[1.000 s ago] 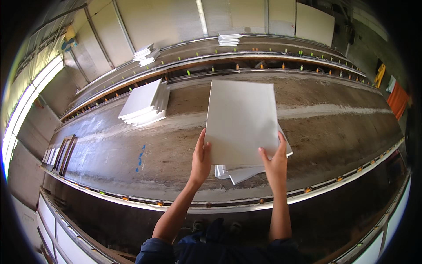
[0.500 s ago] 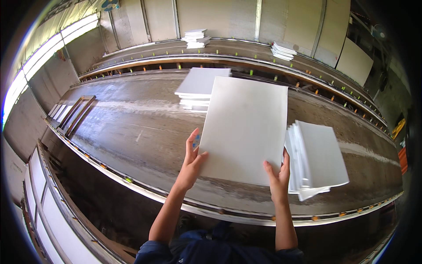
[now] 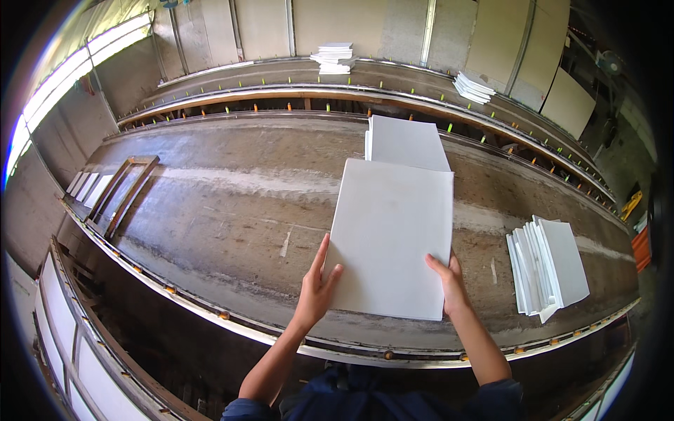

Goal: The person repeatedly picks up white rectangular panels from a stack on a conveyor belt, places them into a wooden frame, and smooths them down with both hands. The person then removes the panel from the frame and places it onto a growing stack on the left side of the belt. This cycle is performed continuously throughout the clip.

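A stack of white sheets (image 3: 393, 238) is between my two hands, over the near middle of a long brown worktable (image 3: 246, 231). My left hand (image 3: 316, 290) grips its left edge near the bottom, thumb and forefinger pointing up along the side. On the opposite edge, my right hand (image 3: 449, 281) has its thumb over the top face, its other fingers mostly hidden behind the edge. Just beyond, partly covered by the held stack, sits a second white pile (image 3: 411, 144). To the right, a third white pile (image 3: 569, 263) lies on the table with its layers fanned unevenly.
A wooden frame (image 3: 142, 161) and several narrow white pieces (image 3: 88, 186) lie at the table's left end. Across a gap, another long table (image 3: 253, 76) carries two white piles (image 3: 333, 59). White panels (image 3: 63, 319) in a frame stand at lower left. Small coloured pegs line the table edges.
The held stack has come lower and closer to me, still between both hands. The far pile and the right pile now appear further right in view, as my viewpoint has shifted.
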`<state>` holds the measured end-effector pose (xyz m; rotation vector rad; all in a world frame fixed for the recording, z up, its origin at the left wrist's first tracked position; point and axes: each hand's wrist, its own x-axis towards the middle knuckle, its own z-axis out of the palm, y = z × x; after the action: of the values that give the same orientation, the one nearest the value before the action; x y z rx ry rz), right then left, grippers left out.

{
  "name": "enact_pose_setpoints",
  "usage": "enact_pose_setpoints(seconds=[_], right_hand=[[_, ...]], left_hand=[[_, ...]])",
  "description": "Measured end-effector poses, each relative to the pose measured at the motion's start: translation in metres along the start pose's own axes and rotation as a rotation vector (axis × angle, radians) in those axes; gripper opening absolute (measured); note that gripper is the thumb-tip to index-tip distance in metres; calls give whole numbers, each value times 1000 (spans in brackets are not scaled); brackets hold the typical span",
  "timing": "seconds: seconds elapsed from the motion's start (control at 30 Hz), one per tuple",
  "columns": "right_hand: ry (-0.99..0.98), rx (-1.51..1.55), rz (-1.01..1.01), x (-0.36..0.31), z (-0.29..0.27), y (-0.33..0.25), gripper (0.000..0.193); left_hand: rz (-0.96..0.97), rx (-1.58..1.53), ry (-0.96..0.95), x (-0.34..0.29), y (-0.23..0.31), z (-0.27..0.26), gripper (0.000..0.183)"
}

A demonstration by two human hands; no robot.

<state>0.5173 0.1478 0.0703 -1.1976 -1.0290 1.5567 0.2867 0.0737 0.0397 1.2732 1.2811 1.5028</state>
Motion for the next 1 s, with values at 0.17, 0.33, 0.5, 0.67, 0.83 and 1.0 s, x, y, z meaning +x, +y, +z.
enact_pose_setpoints(seconds=[0.17, 0.33, 0.5, 0.67, 0.83, 1.0], right_hand=[[-185, 24, -162, 13, 30, 16, 52], [-261, 83, -160, 9, 71, 26, 52], [-257, 97, -100, 9, 137, 40, 50], [-280, 52, -134, 20, 241, 58, 49], [-293, 1, -307, 22, 371, 75, 49], [-258, -119, -504, 23, 460, 76, 48]], left_hand=[[-62, -114, 33, -4, -24, -34, 49], [-278, -166, -6, -8, -18, -85, 53], [-105, -248, -27, 13, -6, -148, 76], [-115, -256, -69, 31, -9, -258, 76], [34, -123, -2, 43, -11, -378, 71], [145, -21, 94, 54, 7, -451, 69]])
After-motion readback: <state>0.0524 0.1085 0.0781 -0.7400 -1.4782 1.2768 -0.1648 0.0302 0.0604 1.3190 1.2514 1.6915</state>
